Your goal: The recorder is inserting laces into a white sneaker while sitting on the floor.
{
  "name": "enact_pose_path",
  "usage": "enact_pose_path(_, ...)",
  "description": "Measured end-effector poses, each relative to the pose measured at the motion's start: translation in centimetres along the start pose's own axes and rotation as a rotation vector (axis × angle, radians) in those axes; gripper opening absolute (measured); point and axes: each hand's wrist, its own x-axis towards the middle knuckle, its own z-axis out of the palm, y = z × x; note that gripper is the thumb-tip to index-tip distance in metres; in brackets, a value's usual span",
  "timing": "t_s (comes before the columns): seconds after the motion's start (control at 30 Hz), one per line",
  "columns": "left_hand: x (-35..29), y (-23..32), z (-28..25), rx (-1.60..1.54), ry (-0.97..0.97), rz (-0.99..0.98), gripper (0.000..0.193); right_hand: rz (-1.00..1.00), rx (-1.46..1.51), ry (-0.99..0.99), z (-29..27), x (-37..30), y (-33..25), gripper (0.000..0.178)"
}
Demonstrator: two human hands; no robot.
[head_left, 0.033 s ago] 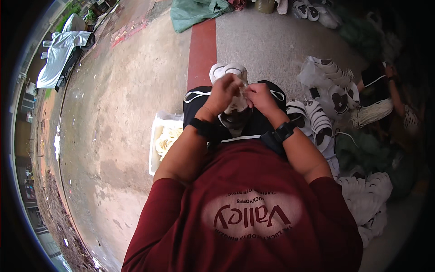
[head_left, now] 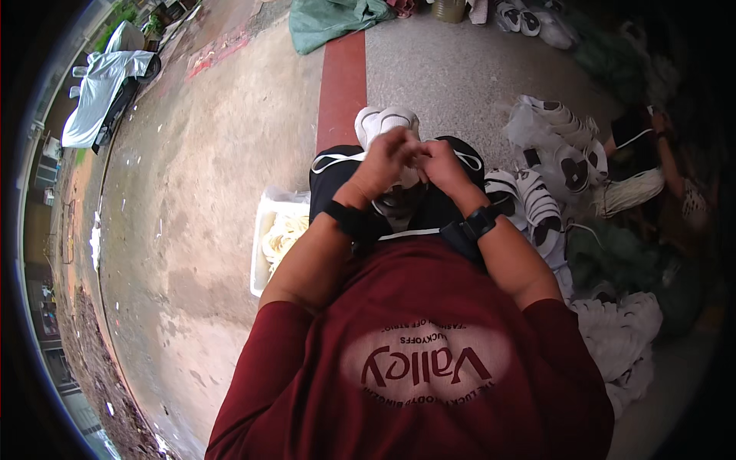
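Observation:
A white shoe upper with dark parts (head_left: 396, 201) sits between my thighs, mostly hidden under my hands. Above it, my left hand (head_left: 385, 162) is bent over toward the right one, its fingertips smeared by motion. My right hand (head_left: 446, 165) has its fingers closed close beside the left fingertips. What it pinches is too small and covered to make out. Beyond both hands show rounded white shoe shapes (head_left: 386, 121).
A white bin (head_left: 258, 249) of pale cord-like loops (head_left: 285, 236) stands by my left thigh. At right lie stacked white shoe uppers (head_left: 539, 207), a pale strand bundle (head_left: 632, 190) and green sacking (head_left: 613, 249). Another person's arm (head_left: 669, 157) shows at far right. A covered motorbike (head_left: 111, 100) stands far left.
My left hand has shifted slightly right, and its fingers now meet or overlap my right fingertips. The right hand stays almost in place.

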Motion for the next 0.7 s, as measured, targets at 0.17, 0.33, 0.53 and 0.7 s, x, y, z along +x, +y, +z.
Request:
enact_pose_path(0.17,1.7,5.1,2.9,-0.199,-0.172,0.250,0.009,-0.721,-0.140,0.423,2.1,1.4,1.4,0.018)
enact_pose_path(0.33,0.8,2.3,-3.0,-0.529,0.262,0.277,0.008,-0.242,-0.669,-0.013,1.0,0.3,-0.8,0.014)
enact_pose_path(0.53,-1.6,2.0,-4.9,-0.750,0.366,0.255,0.011,-0.125,-0.723,0.011,1.2,0.9,-0.9,0.013)
enact_pose_path(0.7,-1.8,1.3,-5.2,-0.765,0.392,0.294,0.011,-0.147,-0.721,0.018,1.5,1.0,-1.3,0.012)
